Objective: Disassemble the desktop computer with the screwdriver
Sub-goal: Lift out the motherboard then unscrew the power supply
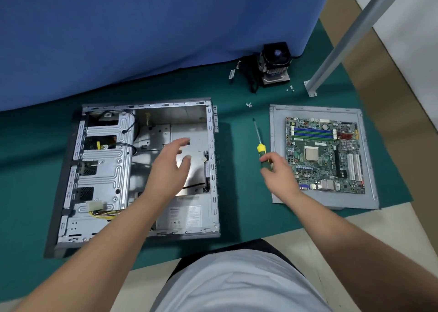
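Note:
The open desktop case (pixel 99 169) lies on its side on the green mat, its metal drive cage at the left and a power supply (pixel 187 214) at the near right corner. My left hand (pixel 169 167) hovers over the bare case floor, fingers spread and holding nothing. My right hand (pixel 278 174) grips the green and yellow handle of the screwdriver (pixel 260 148), whose shaft points away from me, between the case and the motherboard (pixel 324 155). The motherboard rests on the grey side panel (pixel 277 145) at the right.
A CPU cooler with fan (pixel 275 65) and black cables stands at the back by the blue cloth. Loose screws (pixel 248 104) lie on the green mat (pixel 241 193), more screws (pixel 290 88) near a grey metal post (pixel 331 58). Yellow wires (pixel 104 213) stick out of the case.

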`<state>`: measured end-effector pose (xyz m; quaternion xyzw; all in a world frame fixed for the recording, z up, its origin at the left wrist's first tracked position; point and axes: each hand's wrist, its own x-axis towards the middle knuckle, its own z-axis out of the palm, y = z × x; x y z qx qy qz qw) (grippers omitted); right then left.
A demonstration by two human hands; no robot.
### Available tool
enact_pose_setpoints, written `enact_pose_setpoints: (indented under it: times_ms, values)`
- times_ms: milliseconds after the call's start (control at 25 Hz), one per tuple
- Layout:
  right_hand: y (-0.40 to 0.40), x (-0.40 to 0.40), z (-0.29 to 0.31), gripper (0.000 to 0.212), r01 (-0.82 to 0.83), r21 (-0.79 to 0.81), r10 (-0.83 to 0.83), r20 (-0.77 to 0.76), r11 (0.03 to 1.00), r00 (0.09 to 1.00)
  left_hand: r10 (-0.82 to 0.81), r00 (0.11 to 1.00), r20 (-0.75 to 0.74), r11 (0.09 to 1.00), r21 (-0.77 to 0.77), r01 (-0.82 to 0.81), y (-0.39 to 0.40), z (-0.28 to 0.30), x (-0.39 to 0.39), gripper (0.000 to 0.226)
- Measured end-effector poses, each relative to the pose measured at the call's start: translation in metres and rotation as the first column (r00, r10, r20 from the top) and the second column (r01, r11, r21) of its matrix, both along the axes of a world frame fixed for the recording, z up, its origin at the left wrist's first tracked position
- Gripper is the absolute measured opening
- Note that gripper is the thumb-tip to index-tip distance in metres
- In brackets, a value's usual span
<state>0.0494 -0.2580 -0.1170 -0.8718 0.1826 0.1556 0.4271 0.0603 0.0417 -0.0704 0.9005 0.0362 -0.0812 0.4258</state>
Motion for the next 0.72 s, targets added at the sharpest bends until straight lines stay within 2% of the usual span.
enact_pose_setpoints:
  times_ms: [120, 200, 320, 400, 480, 560, 600, 640, 720]
  values:
    - [0.008, -0.011, 0.045, 0.029, 0.079, 0.283, -0.114, 0.111, 0.956, 0.987, -0.225, 0.946, 0.235, 0.971, 0.133, 0.198, -0.002, 0.013, 0.013, 0.056]
    - [0.014, -0.015, 0.076, 0.032, 0.026, 0.397, -0.099, 0.164, 0.917, 0.981, -0.398, 0.847, 0.352, 0.903, 0.312, 0.294, 0.002, 0.02, 0.027, 0.058]
    - [0.025, -0.017, 0.106, 0.038, -0.076, 0.459, -0.026, 0.211, 0.885, 0.977, -0.608, 0.708, 0.359, 0.767, 0.497, 0.406, 0.01, 0.026, 0.044, 0.038]
    - [0.031, -0.015, 0.111, 0.038, -0.031, 0.486, -0.078, 0.202, 0.873, 0.976, -0.669, 0.673, 0.317, 0.707, 0.552, 0.443, 0.019, 0.03, 0.045, 0.024]
    - [0.04, -0.01, 0.106, 0.03, 0.124, 0.579, -0.268, 0.17, 0.806, 0.948, -0.673, 0.676, 0.299, 0.701, 0.55, 0.455, 0.026, 0.029, 0.04, 0.022]
    - [0.053, -0.003, 0.097, 0.009, 0.311, 0.721, -0.493, 0.049, 0.619, 0.869, -0.652, 0.708, 0.271, 0.721, 0.512, 0.468, 0.025, 0.027, 0.035, 0.027]
    - [0.059, -0.001, 0.092, 0.009, 0.363, 0.776, -0.552, -0.023, 0.515, 0.833, -0.64, 0.722, 0.261, 0.731, 0.497, 0.468, 0.022, 0.026, 0.033, 0.029]
    - [0.065, 0.0, 0.086, 0.021, 0.396, 0.8, -0.571, -0.082, 0.451, 0.817, -0.627, 0.735, 0.258, 0.742, 0.486, 0.462, 0.019, 0.025, 0.03, 0.03]
    - [0.071, 0.001, 0.076, 0.041, 0.427, 0.797, -0.56, -0.138, 0.427, 0.817, -0.6, 0.758, 0.255, 0.761, 0.473, 0.444, 0.014, 0.024, 0.024, 0.029]
